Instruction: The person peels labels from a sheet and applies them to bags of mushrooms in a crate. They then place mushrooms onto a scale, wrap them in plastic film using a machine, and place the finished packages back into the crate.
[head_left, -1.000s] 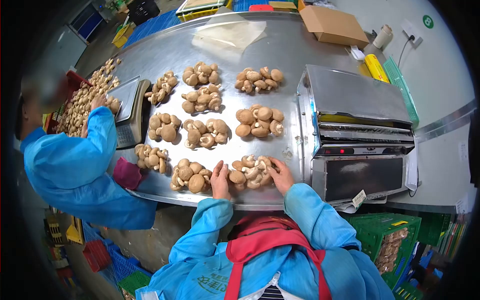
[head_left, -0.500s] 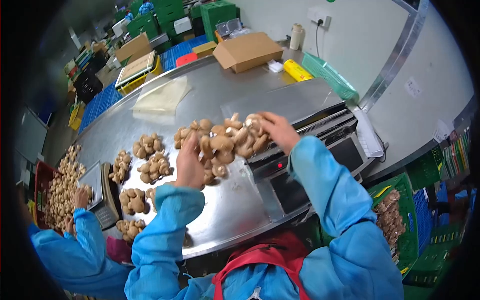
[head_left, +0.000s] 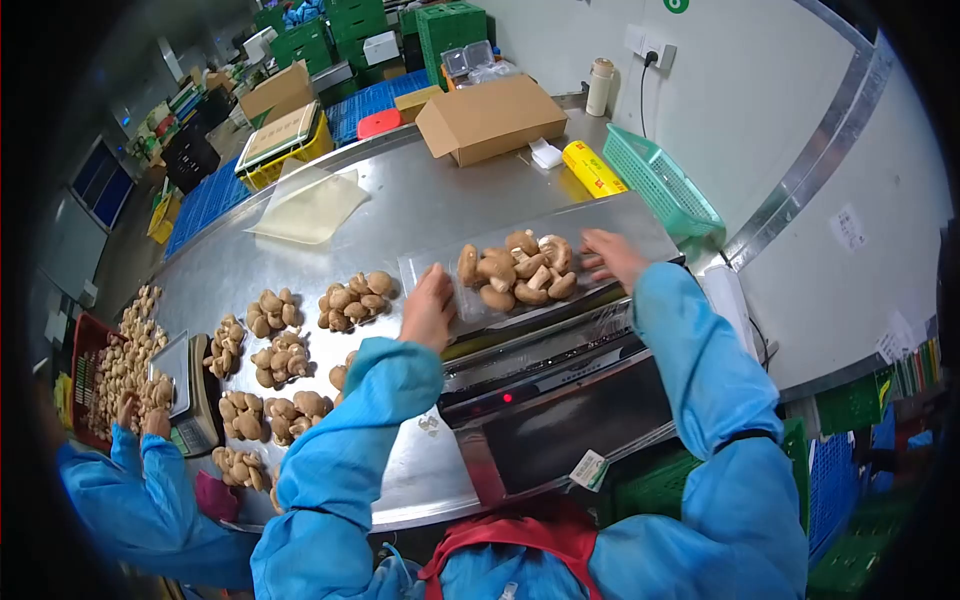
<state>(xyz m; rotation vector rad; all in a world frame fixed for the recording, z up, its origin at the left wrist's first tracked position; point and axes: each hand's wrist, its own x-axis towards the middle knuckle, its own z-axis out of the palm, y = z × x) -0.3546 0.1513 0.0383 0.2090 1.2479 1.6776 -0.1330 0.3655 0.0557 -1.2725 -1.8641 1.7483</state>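
A pile of brown mushrooms [head_left: 515, 268] lies on clear film [head_left: 420, 268] spread over the back of the wrapping machine [head_left: 560, 375]. At the left side of the pile is my left hand [head_left: 430, 305], its fingers close together at the film; whether they pinch it is hard to see. My right hand [head_left: 612, 258] is to the right of the pile, fingers spread and apart from the mushrooms. Several more mushroom heaps [head_left: 355, 300] sit on the metal table [head_left: 400, 190] to the left.
A co-worker's hands [head_left: 140, 415] are among loose mushrooms [head_left: 130, 350] by a scale [head_left: 195, 400] at the far left. Behind stand a cardboard box [head_left: 495, 120], a yellow film roll [head_left: 592, 168], a green basket [head_left: 665, 185] and a bottle [head_left: 599, 88].
The mushrooms that were between my hands over the table now rest on the film at the machine. Both hands have moved right relative to the heaps, and my right hand has come away from the mushrooms.
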